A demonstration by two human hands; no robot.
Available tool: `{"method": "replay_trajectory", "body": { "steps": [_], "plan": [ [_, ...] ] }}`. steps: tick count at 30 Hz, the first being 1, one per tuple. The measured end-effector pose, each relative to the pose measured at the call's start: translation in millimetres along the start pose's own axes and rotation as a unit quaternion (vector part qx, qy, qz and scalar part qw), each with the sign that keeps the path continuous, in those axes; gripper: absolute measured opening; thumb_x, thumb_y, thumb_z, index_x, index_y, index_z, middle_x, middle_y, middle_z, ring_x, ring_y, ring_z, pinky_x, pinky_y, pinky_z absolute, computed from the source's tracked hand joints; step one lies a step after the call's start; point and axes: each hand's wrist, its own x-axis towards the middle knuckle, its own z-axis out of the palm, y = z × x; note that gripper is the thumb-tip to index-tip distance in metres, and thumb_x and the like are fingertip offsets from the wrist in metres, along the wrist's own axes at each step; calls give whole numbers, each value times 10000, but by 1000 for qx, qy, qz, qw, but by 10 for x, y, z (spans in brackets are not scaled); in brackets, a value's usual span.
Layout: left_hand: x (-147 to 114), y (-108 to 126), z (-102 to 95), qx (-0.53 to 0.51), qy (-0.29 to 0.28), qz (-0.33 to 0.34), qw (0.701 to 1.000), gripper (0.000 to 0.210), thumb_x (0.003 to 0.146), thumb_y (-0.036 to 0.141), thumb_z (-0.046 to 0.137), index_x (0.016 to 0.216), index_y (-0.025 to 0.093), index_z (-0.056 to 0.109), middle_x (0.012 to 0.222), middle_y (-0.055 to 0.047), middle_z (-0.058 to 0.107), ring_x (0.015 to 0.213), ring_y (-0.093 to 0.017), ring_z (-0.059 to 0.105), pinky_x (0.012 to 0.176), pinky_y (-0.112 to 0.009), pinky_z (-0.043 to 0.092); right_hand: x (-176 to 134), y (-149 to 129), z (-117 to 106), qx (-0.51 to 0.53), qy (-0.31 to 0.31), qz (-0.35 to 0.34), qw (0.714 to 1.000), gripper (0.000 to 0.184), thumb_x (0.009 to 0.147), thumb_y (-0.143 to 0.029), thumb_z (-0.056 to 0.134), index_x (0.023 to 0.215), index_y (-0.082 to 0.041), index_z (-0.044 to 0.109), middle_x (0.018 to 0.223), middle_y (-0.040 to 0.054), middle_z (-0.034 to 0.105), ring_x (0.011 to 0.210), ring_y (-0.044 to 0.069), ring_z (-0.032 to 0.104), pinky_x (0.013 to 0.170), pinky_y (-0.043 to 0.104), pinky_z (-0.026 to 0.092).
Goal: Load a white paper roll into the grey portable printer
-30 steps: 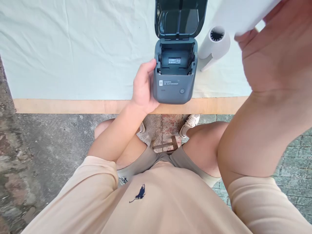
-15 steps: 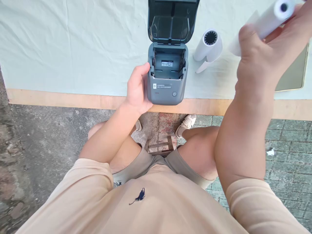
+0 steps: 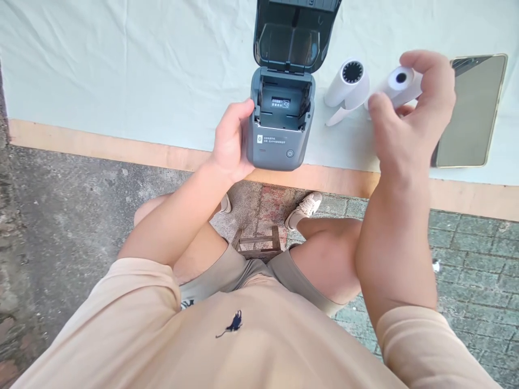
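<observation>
My left hand (image 3: 232,138) grips the left side of a dark grey label printer (image 3: 279,146), its thumb near the top edge. The printer's dark lid (image 3: 290,46) stands raised, and a small printed label shows inside the bare paper bay. A white paper roll (image 3: 399,89) with a small dark core stands at the right, partly hidden by my right hand (image 3: 417,113). That hand's thumb and index finger are spread around the roll; its other fingers are largely hidden. Left of it stands another white paper roll (image 3: 338,93) with a toothed black core and a loose paper end.
A tablet or large phone (image 3: 468,113) lies right of my right hand. A pale cloth (image 3: 121,75) covers the table, whose bare wooden edge (image 3: 113,148) runs along the front. Below are a small wooden stool (image 3: 259,246) and paved ground (image 3: 478,286).
My right hand has come down and left with the paper roll, which now stands beside the other roll; its fingers have spread. My left hand keeps its grip on the printer.
</observation>
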Motion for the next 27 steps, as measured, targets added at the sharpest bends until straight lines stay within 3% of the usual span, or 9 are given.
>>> {"method": "replay_trajectory", "body": {
  "steps": [3,6,9,12,16,23,27],
  "plan": [
    [13,1,-11,-2,-4,1,1000,333,850,460,461,914,204,663,603,-12,619,908,-231,740,831,-367,603,9,-175,-11,-20,156,-25,987,371,764,-219,581,1133,-246,610,1157,111,596,1087,270,550,841,416,436],
    [22,-1,-11,-3,-5,7,1000,345,856,463,451,946,211,669,643,-14,645,946,-228,736,820,-359,607,27,-436,-26,-100,216,-78,968,239,749,-284,608,976,-214,642,994,99,651,975,282,573,930,482,416],
    [19,3,-2,-4,-18,6,1000,345,876,427,434,953,196,677,767,-26,704,1021,-217,727,845,-342,608,31,-679,25,-210,150,-25,966,331,709,-363,694,1002,-234,608,961,59,658,980,321,566,863,510,404],
    [10,11,2,-2,-30,4,1000,337,891,394,432,956,179,682,866,-45,741,1113,-230,700,922,-359,595,25,-828,130,-247,82,45,964,479,630,-365,748,1044,-251,538,1012,49,657,1033,332,531,869,520,388],
    [6,13,-5,-18,-35,-2,999,305,896,382,451,957,182,674,896,-66,767,1215,-282,644,1047,-427,541,30,-882,225,-234,45,102,966,403,668,-308,700,985,-254,458,1025,63,619,1127,353,481,964,560,315],
    [19,-8,-10,-2,-10,-6,1000,324,919,373,369,908,191,637,868,-39,723,1266,-228,633,1019,-359,557,47,-823,358,-236,51,70,968,341,663,-127,590,950,-254,460,922,-2,638,1141,271,538,1105,533,259],
    [21,-11,-19,-26,-4,-12,1000,302,931,346,358,870,193,611,894,-30,721,1279,-216,627,1013,-344,563,103,-879,284,-199,109,36,973,281,673,-131,582,917,-255,518,880,11,605,1104,272,574,1178,575,160]
  ]
}}
